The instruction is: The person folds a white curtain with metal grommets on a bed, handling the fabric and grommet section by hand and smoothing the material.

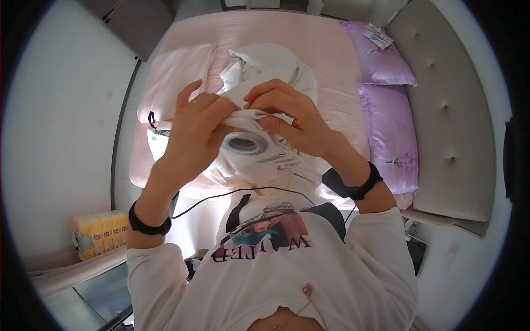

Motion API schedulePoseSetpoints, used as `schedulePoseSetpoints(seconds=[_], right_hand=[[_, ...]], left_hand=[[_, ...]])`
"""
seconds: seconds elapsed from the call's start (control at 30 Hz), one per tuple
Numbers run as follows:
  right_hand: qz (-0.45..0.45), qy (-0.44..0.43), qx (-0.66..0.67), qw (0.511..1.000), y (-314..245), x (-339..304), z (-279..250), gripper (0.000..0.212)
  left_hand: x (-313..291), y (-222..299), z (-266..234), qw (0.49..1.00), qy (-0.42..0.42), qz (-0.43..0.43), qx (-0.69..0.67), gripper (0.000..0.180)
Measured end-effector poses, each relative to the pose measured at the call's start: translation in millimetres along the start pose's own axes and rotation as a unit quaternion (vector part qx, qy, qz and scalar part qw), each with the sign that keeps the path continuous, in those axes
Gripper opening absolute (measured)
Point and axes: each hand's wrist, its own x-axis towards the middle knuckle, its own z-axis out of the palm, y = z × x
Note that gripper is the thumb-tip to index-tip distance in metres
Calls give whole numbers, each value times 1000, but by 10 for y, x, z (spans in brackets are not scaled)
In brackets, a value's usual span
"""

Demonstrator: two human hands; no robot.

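Observation:
A white eyelet curtain (270, 71) is bunched up over the middle of the bed. One of its grey eyelet rings (243, 143) faces me just below the held edge. My left hand (196, 129) pinches the gathered top edge on the left, with its index finger raised. On the right, my right hand (295, 118) grips the same edge between thumb and fingers. The two hands are a short way apart, with folded cloth between them. The left fingertips are partly hidden by the fabric and the hand itself.
The cloth lies on a bed with a pink sheet (337, 66). Purple pillows (391, 132) rest by the padded headboard (441, 110) on the right. A black cable (243, 191) runs between my forearms. Yellow packs (102, 234) stand at lower left.

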Motion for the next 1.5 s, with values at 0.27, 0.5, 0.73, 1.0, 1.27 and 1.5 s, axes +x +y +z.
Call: schedulePoseSetpoints(seconds=[0.27,0.5,0.73,1.0,1.27,1.5], right_hand=[[356,243,-51,901,1740,-1609,-209,17],[674,11,39,737,2373,-2274,228,27],[680,91,-281,671,2075,-2001,624,46],[768,130,141,611,2278,-2146,700,51],[554,251,-184,772,2441,-1959,-841,35],[305,349,-595,656,556,-1073,-3409,37]], left_hand=[[45,61,-522,996,53,74,-26,13],[153,235,-1031,993,72,79,56,15],[235,235,-1210,986,83,66,131,17],[230,102,-1271,979,196,-54,20,25],[140,-692,-1553,955,240,-147,95,25],[575,-1180,-1967,924,357,-134,-33,28]])
